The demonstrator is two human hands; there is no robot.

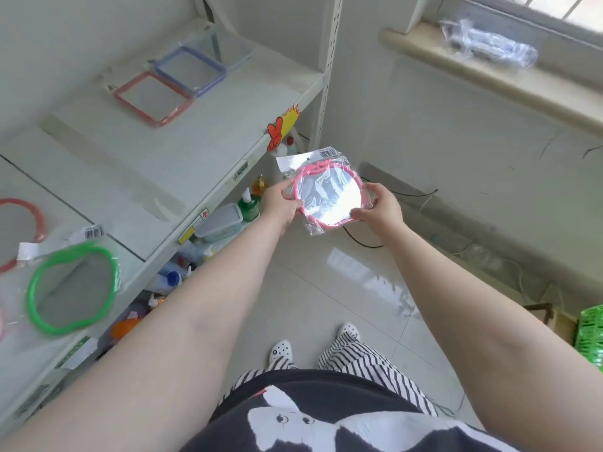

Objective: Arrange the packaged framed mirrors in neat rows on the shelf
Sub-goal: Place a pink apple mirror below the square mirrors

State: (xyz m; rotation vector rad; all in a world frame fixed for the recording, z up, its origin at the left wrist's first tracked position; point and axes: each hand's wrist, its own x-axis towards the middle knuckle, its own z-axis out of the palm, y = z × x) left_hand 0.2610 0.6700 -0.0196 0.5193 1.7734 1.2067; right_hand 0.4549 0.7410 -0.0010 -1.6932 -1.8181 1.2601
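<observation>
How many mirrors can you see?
5: pink round mirror held in both hands; green mirror and red round mirror on the near shelf; red square mirror and blue square mirror farther back. More may be hidden.

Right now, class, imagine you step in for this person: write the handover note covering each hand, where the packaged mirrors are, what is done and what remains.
Left hand and right hand: both grip the round pink-framed mirror in its clear plastic bag, held over the floor, off the shelf.
On the white shelf: square red-framed mirror and square blue-framed mirror side by side at the back; round green-framed mirror and round red-framed mirror lie loosely at the near end.
Done: the two square mirrors form a row.
Left: shelve the pink one, straighten the round ones into rows.
</observation>
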